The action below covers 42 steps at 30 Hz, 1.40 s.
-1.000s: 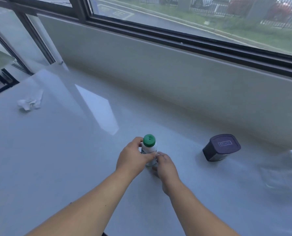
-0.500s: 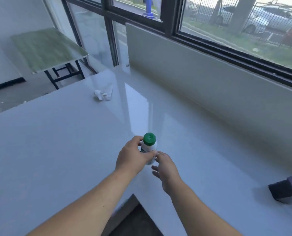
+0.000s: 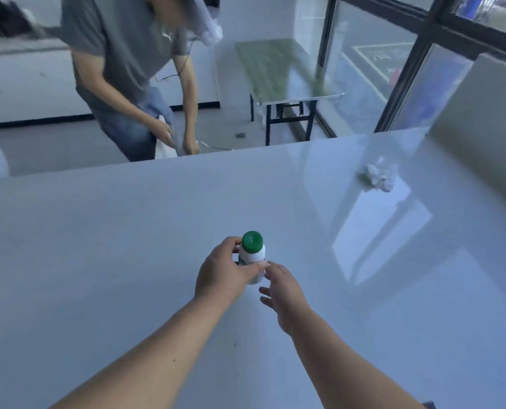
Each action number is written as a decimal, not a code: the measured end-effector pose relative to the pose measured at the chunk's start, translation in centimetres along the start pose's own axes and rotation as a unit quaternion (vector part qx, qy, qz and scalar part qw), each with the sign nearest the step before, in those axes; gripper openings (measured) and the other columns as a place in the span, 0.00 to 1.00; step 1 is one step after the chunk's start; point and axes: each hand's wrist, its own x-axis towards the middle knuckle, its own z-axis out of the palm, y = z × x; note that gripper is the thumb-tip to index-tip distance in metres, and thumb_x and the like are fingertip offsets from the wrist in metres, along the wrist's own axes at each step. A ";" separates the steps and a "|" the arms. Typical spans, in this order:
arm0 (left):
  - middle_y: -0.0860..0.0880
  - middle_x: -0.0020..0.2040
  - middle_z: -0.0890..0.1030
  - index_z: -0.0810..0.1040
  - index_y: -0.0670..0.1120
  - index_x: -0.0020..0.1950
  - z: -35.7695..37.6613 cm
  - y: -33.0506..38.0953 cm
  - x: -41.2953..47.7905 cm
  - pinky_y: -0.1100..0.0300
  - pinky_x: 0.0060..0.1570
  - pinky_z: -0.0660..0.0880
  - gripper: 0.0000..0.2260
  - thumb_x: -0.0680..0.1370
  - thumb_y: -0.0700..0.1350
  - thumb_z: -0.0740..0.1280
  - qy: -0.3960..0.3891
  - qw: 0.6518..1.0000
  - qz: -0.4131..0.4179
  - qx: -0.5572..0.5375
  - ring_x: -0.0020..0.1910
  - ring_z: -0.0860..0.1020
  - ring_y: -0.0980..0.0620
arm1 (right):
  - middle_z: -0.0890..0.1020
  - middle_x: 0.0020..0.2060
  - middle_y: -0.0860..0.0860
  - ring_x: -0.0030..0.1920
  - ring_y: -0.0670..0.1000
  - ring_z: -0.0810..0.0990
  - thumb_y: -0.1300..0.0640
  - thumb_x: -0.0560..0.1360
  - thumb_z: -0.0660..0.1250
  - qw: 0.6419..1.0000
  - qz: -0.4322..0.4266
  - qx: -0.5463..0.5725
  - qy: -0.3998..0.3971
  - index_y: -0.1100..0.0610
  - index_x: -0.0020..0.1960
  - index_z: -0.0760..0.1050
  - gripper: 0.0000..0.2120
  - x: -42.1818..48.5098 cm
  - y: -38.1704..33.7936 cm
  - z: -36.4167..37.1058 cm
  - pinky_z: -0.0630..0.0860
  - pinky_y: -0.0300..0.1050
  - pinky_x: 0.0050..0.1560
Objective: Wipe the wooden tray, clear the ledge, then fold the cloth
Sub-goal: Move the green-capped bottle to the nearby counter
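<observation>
View swung left, left hand hiding bottle label

A: Where was free room on the desk?

B: The whole left part and the near part were bare, so a hand could pass there.

A: And what stood in the way?

B: A small bottle stood upright in the middle. A crumpled white tissue lay far right, near the wall panel. Another person was bending just behind the far edge.
</observation>
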 end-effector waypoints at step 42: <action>0.56 0.77 0.69 0.67 0.55 0.77 8.8 3.3 -3.7 0.51 0.71 0.68 0.37 0.73 0.72 0.64 -0.161 0.922 0.197 0.293 0.75 0.65 0.49 | 0.70 0.77 0.50 0.80 0.59 0.60 0.29 0.74 0.55 0.765 -0.188 -0.551 0.276 0.48 0.79 0.64 0.39 -6.4 2.8 -17.5 0.60 0.55 0.79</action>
